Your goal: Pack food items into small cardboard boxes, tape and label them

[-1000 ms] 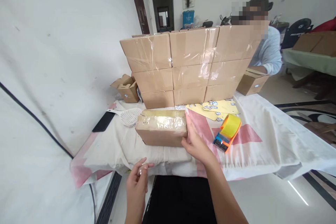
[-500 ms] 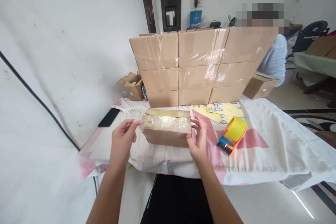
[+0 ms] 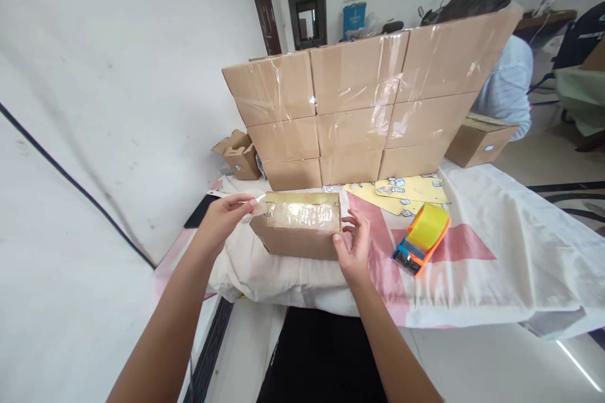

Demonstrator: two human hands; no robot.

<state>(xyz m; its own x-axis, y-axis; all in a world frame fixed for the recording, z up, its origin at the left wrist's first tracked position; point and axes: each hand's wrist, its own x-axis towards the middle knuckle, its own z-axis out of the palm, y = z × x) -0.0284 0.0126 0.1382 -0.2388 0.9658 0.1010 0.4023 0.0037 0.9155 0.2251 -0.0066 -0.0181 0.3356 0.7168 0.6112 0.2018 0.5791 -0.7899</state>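
Observation:
A small cardboard box (image 3: 302, 244) lies on the cloth in front of me, with shiny clear tape (image 3: 302, 215) along its top seam. At the box's upper left corner, my left hand (image 3: 229, 217) pinches what looks like the loose end of that tape between thumb and fingertips. My right hand (image 3: 353, 245) steadies the right end of the box, thumb by the front corner and curled fingers along the side. Right of that hand lies an orange and blue tape dispenser (image 3: 422, 239) with a yellowish roll.
A wall of stacked, taped cardboard boxes (image 3: 354, 107) stands behind the small box. An opened box (image 3: 242, 160) is at its left, another box (image 3: 482, 138) at its right. Yellow printed sheets (image 3: 411, 192) lie before the stack. A person (image 3: 508, 91) sits behind it. A white wall borders the left.
My left hand has moved up and slightly right to the box's upper left corner, drawing the tape end up. My right hand stays at the right end. The view has shifted slightly.

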